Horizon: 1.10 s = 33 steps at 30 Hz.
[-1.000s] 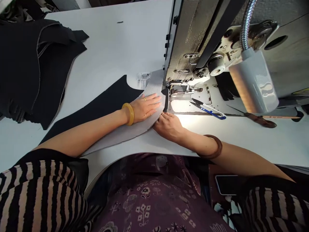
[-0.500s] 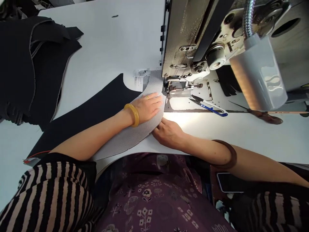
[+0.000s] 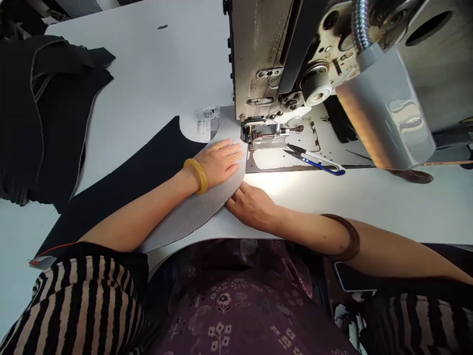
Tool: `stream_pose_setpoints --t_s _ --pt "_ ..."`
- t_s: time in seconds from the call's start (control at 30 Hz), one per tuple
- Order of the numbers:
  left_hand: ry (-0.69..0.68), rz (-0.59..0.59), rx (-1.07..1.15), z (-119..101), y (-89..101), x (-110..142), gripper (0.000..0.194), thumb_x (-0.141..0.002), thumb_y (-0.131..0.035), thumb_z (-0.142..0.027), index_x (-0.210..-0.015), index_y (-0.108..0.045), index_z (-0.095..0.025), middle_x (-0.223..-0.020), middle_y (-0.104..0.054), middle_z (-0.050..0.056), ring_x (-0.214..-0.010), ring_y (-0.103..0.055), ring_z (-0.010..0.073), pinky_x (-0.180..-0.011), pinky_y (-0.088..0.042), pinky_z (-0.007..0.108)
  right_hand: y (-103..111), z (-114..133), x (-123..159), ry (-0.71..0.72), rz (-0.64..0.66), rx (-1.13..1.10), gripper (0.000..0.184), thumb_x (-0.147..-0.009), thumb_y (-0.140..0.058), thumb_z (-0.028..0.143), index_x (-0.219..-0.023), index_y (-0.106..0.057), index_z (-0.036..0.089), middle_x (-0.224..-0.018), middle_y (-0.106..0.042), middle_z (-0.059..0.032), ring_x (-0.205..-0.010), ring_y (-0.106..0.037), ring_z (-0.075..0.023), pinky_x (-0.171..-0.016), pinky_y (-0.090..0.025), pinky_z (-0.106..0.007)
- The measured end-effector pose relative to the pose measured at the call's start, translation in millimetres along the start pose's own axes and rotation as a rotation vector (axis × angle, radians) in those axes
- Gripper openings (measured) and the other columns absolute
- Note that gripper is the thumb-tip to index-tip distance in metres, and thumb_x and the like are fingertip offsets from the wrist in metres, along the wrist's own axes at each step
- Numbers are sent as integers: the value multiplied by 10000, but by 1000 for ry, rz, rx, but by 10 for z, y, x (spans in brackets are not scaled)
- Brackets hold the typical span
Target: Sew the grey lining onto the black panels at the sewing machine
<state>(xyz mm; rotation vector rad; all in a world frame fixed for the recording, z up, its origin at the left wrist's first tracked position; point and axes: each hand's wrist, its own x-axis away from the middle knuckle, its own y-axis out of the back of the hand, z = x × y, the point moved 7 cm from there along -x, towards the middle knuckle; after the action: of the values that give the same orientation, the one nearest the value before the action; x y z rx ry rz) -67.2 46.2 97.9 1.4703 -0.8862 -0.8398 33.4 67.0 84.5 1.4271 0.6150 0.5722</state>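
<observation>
My left hand [image 3: 220, 162] lies flat on a curved grey mesh fabric piece [image 3: 181, 221], fingers extended toward the presser foot [image 3: 248, 134]. Closed at the front edge of that piece, my right hand [image 3: 253, 204] grips it with fingertips partly hidden under the cloth. The far end of the grey piece reaches the sewing machine [image 3: 254, 54] beside the needle area. Black fabric [image 3: 129, 172] stretches out to the left, partly under my left forearm. A white printed label [image 3: 204, 125] shows behind the grey piece.
Blue-and-white thread snips [image 3: 318, 163] lie just right of the needle area. A lamp [image 3: 388, 108] hangs over the machine bed, partly covering a brown-handled tool [image 3: 414, 176]. Stacked dark fabric pieces [image 3: 66, 108] lie at the left. A phone [image 3: 354, 277] sits below my right forearm.
The view has shifted slightly, so the machine and table appear farther left. Both hands keep nearly the same places on the grey fabric.
</observation>
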Motion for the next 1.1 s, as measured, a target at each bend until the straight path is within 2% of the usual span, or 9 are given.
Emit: stream_pose_setpoints --t_s 0.13,0.27,0.53,0.83,1.1 --pt "8 -24 6 -11 21 -11 355 -924 -420 -214 -1195 -634 -134 -1306 -581 97 -1274 -485 262 -1090 -429 415 3 21 2 23 -27 37 342 -894 -313 17 -964 -642 77 -898 -658 -180 -811 -582 -236 -755 -492 -379" --pt "26 -7 -30 -34 19 -29 357 -916 -435 -200 -1200 -632 -112 -1296 -587 106 -1270 -487 277 -1083 -434 407 2 17 0 14 -23 56 335 -887 -326 13 -952 -647 81 -888 -661 -174 -790 -577 -234 -712 -480 -365" --pt "54 -13 -28 -59 38 -44 338 -910 -420 -183 -1157 -647 -141 -1272 -599 95 -1254 -498 261 -1064 -441 401 61 0 -10 9 -38 26 323 -853 -354 -11 -904 -658 86 -814 -648 -158 -730 -549 -216 -648 -446 -342" --pt "67 13 -33 -81 44 -189 300 -915 -417 -196 -1057 -673 -127 -1253 -594 116 -1193 -530 267 -1027 -448 402 39 -149 23 -80 19 32 301 -832 -395 9 -852 -674 117 -767 -634 -130 -741 -521 -228 -583 -368 -305" --pt "135 44 -60 -58 32 -259 326 -907 -419 -230 -1096 -669 -140 -1273 -544 132 -1093 -570 272 -939 -481 399 24 -246 47 -104 -8 5 269 -815 -419 12 -798 -666 118 -727 -613 -120 -729 -491 -207 -616 -368 -292"
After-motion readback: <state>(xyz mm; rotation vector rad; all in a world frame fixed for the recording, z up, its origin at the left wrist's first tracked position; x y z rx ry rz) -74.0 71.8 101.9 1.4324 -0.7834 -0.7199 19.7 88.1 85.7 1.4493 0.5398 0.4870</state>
